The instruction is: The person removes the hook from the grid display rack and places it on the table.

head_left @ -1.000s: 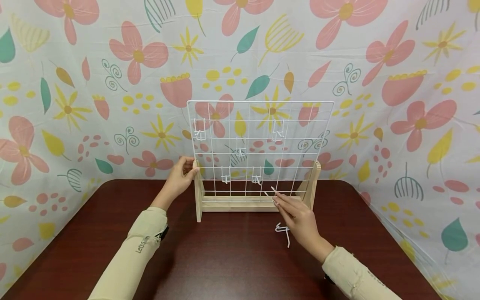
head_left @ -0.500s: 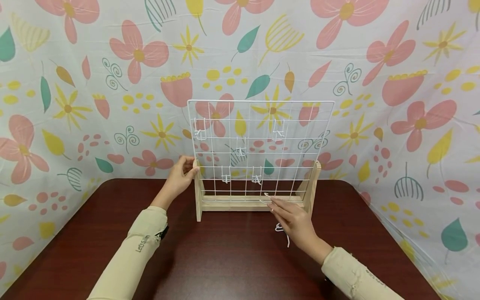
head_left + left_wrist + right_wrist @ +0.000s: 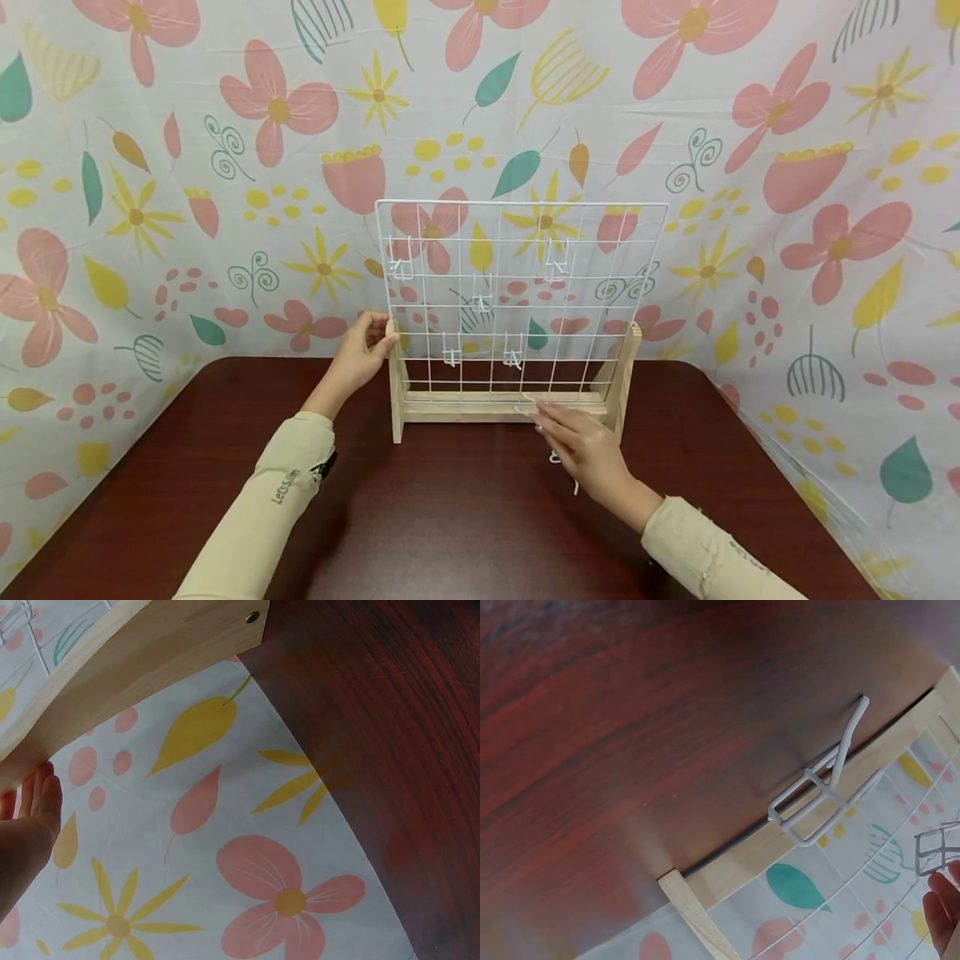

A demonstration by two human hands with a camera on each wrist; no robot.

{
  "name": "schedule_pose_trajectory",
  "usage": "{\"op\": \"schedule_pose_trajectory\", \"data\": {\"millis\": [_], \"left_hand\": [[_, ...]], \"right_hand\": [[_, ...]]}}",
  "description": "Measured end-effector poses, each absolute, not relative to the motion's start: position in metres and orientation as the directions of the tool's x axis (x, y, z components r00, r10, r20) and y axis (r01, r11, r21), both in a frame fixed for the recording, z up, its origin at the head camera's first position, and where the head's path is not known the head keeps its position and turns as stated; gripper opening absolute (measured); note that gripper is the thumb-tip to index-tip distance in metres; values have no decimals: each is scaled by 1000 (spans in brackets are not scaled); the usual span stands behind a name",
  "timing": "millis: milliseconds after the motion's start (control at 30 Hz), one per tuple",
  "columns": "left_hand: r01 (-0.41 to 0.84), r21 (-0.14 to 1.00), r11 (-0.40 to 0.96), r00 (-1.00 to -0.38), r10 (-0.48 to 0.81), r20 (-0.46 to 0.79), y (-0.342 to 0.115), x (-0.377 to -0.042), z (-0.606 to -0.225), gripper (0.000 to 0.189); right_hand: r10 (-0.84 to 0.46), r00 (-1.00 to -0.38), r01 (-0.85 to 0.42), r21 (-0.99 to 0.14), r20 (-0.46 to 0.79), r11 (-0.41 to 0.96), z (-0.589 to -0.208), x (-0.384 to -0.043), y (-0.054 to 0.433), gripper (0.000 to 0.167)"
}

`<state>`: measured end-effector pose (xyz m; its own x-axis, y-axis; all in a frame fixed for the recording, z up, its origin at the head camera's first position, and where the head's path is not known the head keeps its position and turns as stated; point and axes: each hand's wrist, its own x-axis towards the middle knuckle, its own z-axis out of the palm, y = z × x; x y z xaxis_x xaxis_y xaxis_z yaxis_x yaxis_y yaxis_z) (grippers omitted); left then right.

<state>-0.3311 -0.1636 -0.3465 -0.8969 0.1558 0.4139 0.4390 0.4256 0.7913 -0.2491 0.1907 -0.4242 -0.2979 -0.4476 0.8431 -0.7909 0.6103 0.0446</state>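
Observation:
A white wire grid panel (image 3: 521, 202) stands upright in a pale wooden stand (image 3: 502, 413). At the top of the stand's left post (image 3: 397, 396), my left hand (image 3: 360, 354) grips the wood, and the left wrist view shows its fingers behind the post (image 3: 142, 671). My right hand (image 3: 588, 450) pinches a white wire hook (image 3: 931, 851), whose prongs point left in front of the panel's lower edge. A second white hook (image 3: 810, 796) lies on the table, partly hidden by my right hand in the head view.
Several white hooks hang on the grid, among them an upper-left hook (image 3: 401, 269), an upper-right hook (image 3: 557, 268) and a lower hook (image 3: 513, 358). The dark red-brown table (image 3: 420, 517) extends toward me. A flower-patterned curtain (image 3: 292, 217) rises close behind it.
My right hand has moved slightly left and down with the hook, covering more of the hook on the table. My left hand has stayed on the post.

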Motion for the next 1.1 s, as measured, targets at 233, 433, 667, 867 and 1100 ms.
{"op": "schedule_pose_trajectory", "data": {"millis": [233, 433, 667, 867, 1100], "left_hand": [[439, 797, 415, -897, 152, 415, -164, -331, -347, 33], [418, 794, 441, -907, 145, 396, -164, -331, -348, 35], [413, 803, 430, -909, 144, 390, -164, -330, -348, 35], [415, 805, 424, -908, 145, 392, -163, -330, -347, 35], [441, 800, 407, -896, 145, 420, -163, -331, -346, 36]], "right_hand": [[-472, -290, -802, 58, 832, 595, -428, -250, 191, 37], [-504, -273, -819, 78, 819, 569, -430, -250, 191, 38], [-527, -260, -821, 102, 809, 562, -433, -249, 188, 37], [-553, -267, -815, 121, 789, 566, -435, -248, 186, 38], [-577, -283, -817, 122, 766, 563, -439, -249, 186, 37]]}}
